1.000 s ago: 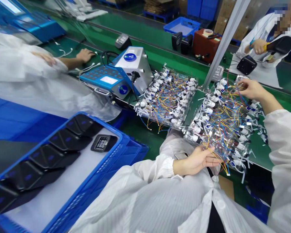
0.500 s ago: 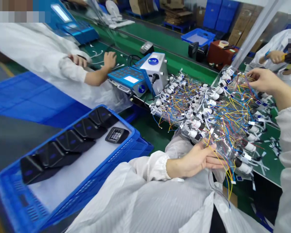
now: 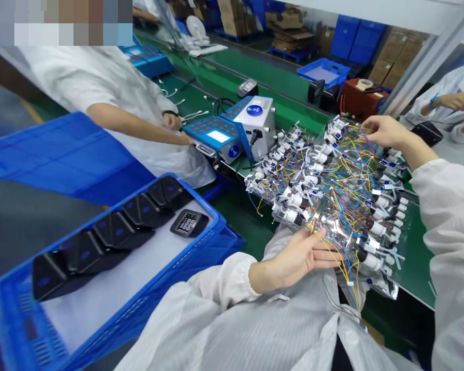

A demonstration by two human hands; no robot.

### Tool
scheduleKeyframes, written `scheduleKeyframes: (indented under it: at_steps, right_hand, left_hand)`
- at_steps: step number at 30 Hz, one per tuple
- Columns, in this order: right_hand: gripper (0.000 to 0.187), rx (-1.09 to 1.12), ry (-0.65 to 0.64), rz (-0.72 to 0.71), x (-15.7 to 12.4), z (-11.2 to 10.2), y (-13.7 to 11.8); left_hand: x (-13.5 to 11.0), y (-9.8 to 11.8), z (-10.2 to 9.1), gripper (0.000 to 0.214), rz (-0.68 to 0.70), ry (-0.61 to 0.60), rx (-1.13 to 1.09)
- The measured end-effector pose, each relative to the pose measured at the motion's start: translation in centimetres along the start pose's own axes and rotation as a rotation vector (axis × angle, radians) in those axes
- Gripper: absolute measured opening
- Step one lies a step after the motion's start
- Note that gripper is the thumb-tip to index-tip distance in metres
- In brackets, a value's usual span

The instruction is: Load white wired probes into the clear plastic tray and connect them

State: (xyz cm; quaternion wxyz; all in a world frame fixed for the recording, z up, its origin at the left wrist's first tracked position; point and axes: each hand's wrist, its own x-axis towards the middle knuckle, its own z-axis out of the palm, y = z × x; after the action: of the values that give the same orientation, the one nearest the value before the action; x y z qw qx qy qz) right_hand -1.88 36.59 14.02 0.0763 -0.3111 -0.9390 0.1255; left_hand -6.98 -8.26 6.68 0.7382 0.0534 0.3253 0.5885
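Observation:
My left hand (image 3: 294,260) grips the near edge of a clear plastic tray (image 3: 334,225), thumb above and fingers underneath. Loose yellow and blue wires hang over its fingertips. At the far edge of the same tray my right hand (image 3: 386,133) is closed in a pinch, with the fingertips partly hidden by wires. White-and-black cylindrical parts with white ties line both sides of the tray, and a tangle of coloured wires (image 3: 348,178) fills its middle. More wired parts (image 3: 280,167) lie close on the left, partly covered.
A blue crate (image 3: 139,288) with black-cased devices (image 3: 116,232) stands at lower left. Behind the parts sits a blue and silver test instrument (image 3: 255,123), with a co-worker's hand (image 3: 183,139) at it. The green bench (image 3: 417,263) shows at right. Another person works at far right.
Both my hands have moved left with the tray, bringing it nearer the parts on the left. The co-worker's raised hand has come down to the instrument. The view has shifted slightly.

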Motion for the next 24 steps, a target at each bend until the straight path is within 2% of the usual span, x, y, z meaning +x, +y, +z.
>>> scheduleKeyframes:
  at_steps: [4,7,10,13,17,19,21,24]
  right_hand:
    - [0.071,0.054,0.020,-0.056,3.6,-0.5,-2.0]
    - [0.069,0.089,0.020,-0.090,6.9,0.0,-3.8]
    - [0.063,0.145,0.048,-0.142,10.7,1.8,-5.1]
    - [0.050,0.159,0.076,-0.121,14.0,5.1,-5.5]
    - [0.042,0.125,0.096,0.005,16.3,11.1,-5.0]
    - [0.043,0.117,0.045,0.035,16.9,13.7,-4.6]
    - [0.044,0.103,-0.032,0.030,17.6,15.4,-4.1]
    - [0.051,0.039,-0.124,0.009,18.5,16.0,-3.5]
  left_hand:
    - [-1.2,3.0,-0.4,0.044,0.063,-0.008,0.014]
    - [-1.7,5.4,-1.2,0.044,0.118,0.011,0.025]
    - [-1.6,7.5,-2.8,0.043,0.176,0.079,0.042]
    - [-0.6,9.0,-5.3,0.043,0.198,0.199,0.034]
    - [1.5,9.3,-9.6,0.039,0.236,0.328,-0.015]
    - [2.5,8.8,-11.5,0.039,0.243,0.355,-0.039]
    - [3.2,7.9,-13.2,0.041,0.237,0.337,-0.039]
    - [3.5,6.9,-16.0,0.048,0.218,0.299,0.041]
